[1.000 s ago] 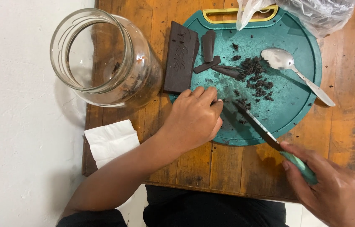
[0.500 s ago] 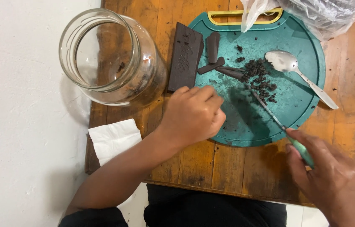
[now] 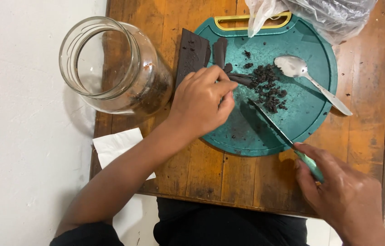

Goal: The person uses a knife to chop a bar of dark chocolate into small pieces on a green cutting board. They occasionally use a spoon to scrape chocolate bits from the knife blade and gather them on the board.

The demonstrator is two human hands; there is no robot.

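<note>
Head cam: left hand (image 3: 201, 102) has slid up from the cutting board's (image 3: 311, 123) near edge and now pinches the dark chocolate strip (image 3: 242, 79) beside the chopped pile (image 3: 269, 87). Right hand (image 3: 345, 196), wrapped around the knife (image 3: 283, 133), swung its blade toward that strip.

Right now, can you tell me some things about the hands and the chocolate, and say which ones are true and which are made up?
1. The right hand holds a knife with a green handle. True.
2. The left hand holds the spoon. False: the spoon lies alone on the green cutting board; the left hand pins a dark chocolate strip.
3. The glass jar stands beside the board. True.
4. The chopped chocolate bits are inside the jar. False: they lie piled on the board.
</note>
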